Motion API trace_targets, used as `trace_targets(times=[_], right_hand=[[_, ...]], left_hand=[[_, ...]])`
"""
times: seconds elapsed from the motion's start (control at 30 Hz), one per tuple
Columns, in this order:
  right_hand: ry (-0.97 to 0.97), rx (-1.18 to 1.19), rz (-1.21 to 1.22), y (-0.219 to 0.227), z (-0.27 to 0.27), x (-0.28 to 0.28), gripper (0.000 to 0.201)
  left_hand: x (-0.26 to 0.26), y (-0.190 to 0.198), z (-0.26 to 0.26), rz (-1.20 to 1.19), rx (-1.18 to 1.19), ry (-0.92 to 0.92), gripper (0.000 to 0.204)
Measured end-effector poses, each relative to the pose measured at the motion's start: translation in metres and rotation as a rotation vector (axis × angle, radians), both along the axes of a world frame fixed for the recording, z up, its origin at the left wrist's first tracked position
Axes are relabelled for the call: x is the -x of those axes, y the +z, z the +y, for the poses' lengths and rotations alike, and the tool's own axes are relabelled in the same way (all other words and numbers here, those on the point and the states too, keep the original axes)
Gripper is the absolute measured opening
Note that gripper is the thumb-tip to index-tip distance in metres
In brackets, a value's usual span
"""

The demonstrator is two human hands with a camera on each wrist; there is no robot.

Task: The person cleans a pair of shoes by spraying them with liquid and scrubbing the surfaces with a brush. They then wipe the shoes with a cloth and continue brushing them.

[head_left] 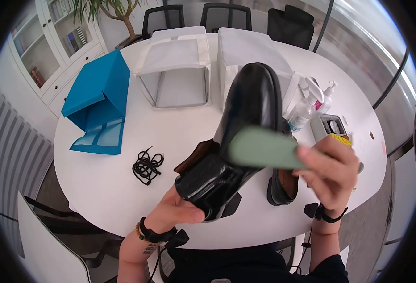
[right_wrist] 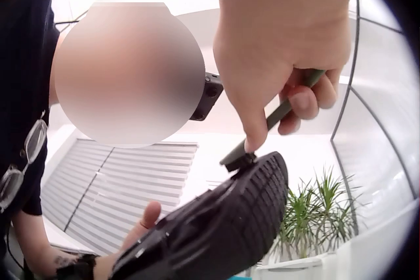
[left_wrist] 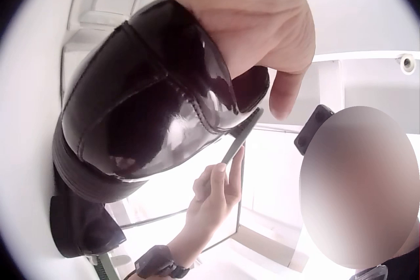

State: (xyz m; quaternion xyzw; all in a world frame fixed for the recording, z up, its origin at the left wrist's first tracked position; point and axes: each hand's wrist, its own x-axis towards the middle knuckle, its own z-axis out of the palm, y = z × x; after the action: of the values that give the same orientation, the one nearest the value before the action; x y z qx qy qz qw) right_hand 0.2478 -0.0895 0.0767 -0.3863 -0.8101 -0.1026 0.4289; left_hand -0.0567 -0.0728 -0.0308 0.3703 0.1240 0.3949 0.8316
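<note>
A glossy black shoe (head_left: 253,101) is held up over the table, toe pointing away, by my left hand (head_left: 177,210), whose fingers are partly hidden inside and behind its heel end. My right hand (head_left: 333,170) pinches a green flat-backed tool (head_left: 264,148), blurred, lying across the shoe's upper. In the right wrist view a dark pad (right_wrist: 241,162) under the green tool (right_wrist: 279,114) meets the shoe (right_wrist: 216,227) near its toe. A second black shoe (head_left: 283,186) rests on the table behind. Black laces (head_left: 147,166) lie coiled at the left.
On the white table (head_left: 104,188) stand a blue fabric box (head_left: 99,89), two white fabric boxes (head_left: 175,52) (head_left: 250,47), a spray bottle (head_left: 302,113), a pump bottle (head_left: 327,98) and a small tray (head_left: 328,125) of items at the right. Black chairs (head_left: 290,26) stand beyond.
</note>
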Motion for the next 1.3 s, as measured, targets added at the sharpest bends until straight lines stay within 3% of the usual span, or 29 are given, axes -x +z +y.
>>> trace_targets(times=[0.07,0.17,0.3,0.43,0.5,0.57,0.63,0.7,0.73,0.93,1.2,1.3], right_hand=[[0.145,0.251,-0.110,0.001,0.000,0.000,0.051],[0.004,0.276,-0.074,-0.004,0.007,0.004,0.051],[-0.028,0.306,-0.090,-0.013,0.027,0.004,0.054],[0.110,0.539,-0.173,-0.016,0.040,-0.005,0.052],[0.102,0.517,-0.167,-0.024,0.051,-0.009,0.051],[-0.070,0.420,-0.109,-0.033,0.060,-0.010,0.050],[-0.048,0.410,-0.090,-0.032,0.060,-0.010,0.049],[0.169,0.563,-0.119,-0.030,0.059,-0.010,0.049],[0.174,0.557,-0.121,-0.028,0.061,-0.009,0.049],[-0.074,0.509,-0.106,-0.040,0.071,-0.013,0.048],[-0.004,0.630,-0.146,-0.036,0.069,-0.015,0.048],[0.031,0.643,-0.147,-0.035,0.070,-0.017,0.049]], left_hand=[[-0.007,-0.009,0.004,-0.042,0.008,0.023,0.095],[-0.018,-0.015,0.010,-0.145,0.016,0.062,0.090],[-0.024,-0.021,0.021,-0.185,0.000,0.085,0.086],[-0.028,-0.027,0.029,-0.126,0.087,0.152,0.089],[-0.031,-0.033,0.032,-0.134,0.180,0.137,0.090],[-0.034,-0.033,0.030,-0.158,0.190,0.126,0.087],[-0.037,-0.037,0.030,-0.080,0.195,0.153,0.082],[-0.038,-0.038,0.033,-0.097,0.165,0.144,0.079],[-0.038,-0.036,0.033,-0.060,0.165,0.166,0.080],[-0.039,-0.041,0.035,-0.019,0.167,0.186,0.081],[-0.041,-0.030,0.030,0.242,0.141,0.192,0.083],[-0.040,-0.034,0.033,0.422,0.011,0.080,0.068]])
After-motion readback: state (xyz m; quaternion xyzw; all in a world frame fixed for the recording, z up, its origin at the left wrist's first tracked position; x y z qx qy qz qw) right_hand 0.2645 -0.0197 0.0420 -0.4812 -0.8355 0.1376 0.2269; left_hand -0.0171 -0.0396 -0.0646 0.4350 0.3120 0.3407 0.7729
